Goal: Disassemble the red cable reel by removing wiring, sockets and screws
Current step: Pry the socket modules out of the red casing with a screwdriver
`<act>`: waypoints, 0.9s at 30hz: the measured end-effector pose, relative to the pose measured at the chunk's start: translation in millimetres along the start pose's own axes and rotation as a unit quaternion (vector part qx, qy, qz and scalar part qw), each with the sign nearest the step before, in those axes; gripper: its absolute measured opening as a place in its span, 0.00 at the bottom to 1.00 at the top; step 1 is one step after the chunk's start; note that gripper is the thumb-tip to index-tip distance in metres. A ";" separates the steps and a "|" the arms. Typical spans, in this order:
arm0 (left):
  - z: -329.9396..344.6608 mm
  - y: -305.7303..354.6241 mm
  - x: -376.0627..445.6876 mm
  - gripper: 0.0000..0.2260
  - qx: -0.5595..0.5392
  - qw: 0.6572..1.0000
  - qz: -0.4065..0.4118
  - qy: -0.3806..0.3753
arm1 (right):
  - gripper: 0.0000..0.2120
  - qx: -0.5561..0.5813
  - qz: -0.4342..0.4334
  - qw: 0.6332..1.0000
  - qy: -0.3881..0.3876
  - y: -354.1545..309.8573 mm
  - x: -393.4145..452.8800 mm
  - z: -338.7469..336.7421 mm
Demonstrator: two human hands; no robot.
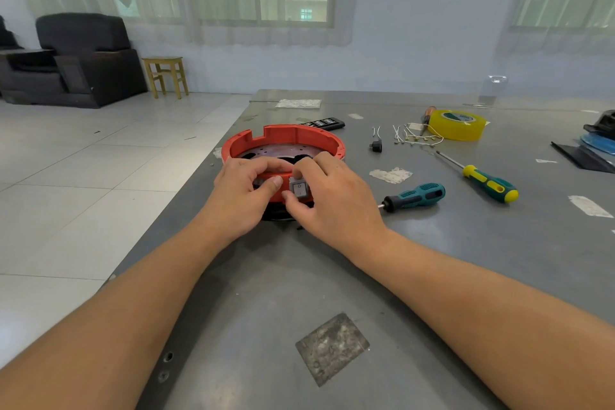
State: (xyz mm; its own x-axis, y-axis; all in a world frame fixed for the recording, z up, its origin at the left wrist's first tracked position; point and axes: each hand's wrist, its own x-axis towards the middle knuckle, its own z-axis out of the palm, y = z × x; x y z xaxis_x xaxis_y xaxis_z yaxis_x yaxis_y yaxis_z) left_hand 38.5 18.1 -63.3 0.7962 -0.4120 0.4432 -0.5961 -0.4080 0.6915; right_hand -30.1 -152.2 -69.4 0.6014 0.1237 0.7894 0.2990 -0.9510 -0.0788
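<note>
Red round plastic reel housing (284, 143) lies flat on my grey table (432, 243), open side up. My left hand (244, 195) grips its near rim; my right hand (329, 198) pinches a small grey rocker switch (299, 189) there.

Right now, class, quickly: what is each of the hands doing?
Left hand: fingers curled over the near rim of the red cable reel, gripping it.
Right hand: pinches the small grey rocker switch at the reel's near wall.
</note>
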 end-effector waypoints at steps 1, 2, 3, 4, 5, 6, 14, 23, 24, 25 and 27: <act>-0.1 -0.1 -0.9 0.14 0.007 1.000 0.001 0.003 | 0.12 0.015 0.007 1.000 -0.006 -0.4 -0.9 -1.6; -0.2 0.1 -2.1 0.14 0.016 1.000 0.002 0.009 | 0.11 0.031 0.015 0.999 -0.010 -0.7 -2.0 -3.7; -0.2 0.8 -3.6 0.14 0.027 0.999 0.007 0.015 | 0.11 0.049 0.024 0.998 -0.010 -0.9 -3.1 -5.8; -0.3 1.2 -4.5 0.14 0.037 0.999 0.015 0.017 | 0.10 0.070 0.034 0.997 -0.007 -0.6 -3.9 -8.2; 0.2 1.7 -5.4 0.15 0.045 0.999 0.022 0.016 | 0.09 0.094 0.047 0.994 -0.001 0.9 -4.3 -11.0; 1.2 2.3 -6.6 0.15 0.053 0.998 0.030 0.015 | 0.09 0.118 0.064 0.991 0.009 4.1 -3.7 -14.2; 12.3 6.7 -7.9 0.18 0.045 0.997 0.009 0.069 | 0.07 0.140 0.337 0.931 0.019 97.8 28.3 -36.3; 41.9 17.4 0.2 0.10 0.120 0.980 0.005 0.161 | 0.07 0.033 0.359 0.918 -0.168 158.2 92.4 -3.2; 42.5 15.8 1.3 0.10 0.122 0.979 0.006 0.160 | 0.07 0.027 0.358 0.914 -0.188 161.1 96.9 4.0; 42.9 14.4 2.3 0.10 0.126 0.979 0.007 0.160 | 0.07 0.024 0.361 0.909 -0.208 163.9 100.4 11.9; 43.3 12.6 2.7 0.10 0.135 0.978 0.010 0.159 | 0.06 0.012 0.368 0.898 -0.241 169.7 105.2 26.7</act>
State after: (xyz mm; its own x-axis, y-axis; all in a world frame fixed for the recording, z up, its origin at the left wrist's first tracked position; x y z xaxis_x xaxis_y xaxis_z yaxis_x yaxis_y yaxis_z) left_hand 28.7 -23.4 -78.1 0.7506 -0.1658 0.6396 -0.5839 -0.6197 0.5245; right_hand 103.6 -293.0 -16.0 0.8916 -0.4219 0.1642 -0.2979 -0.8199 -0.4889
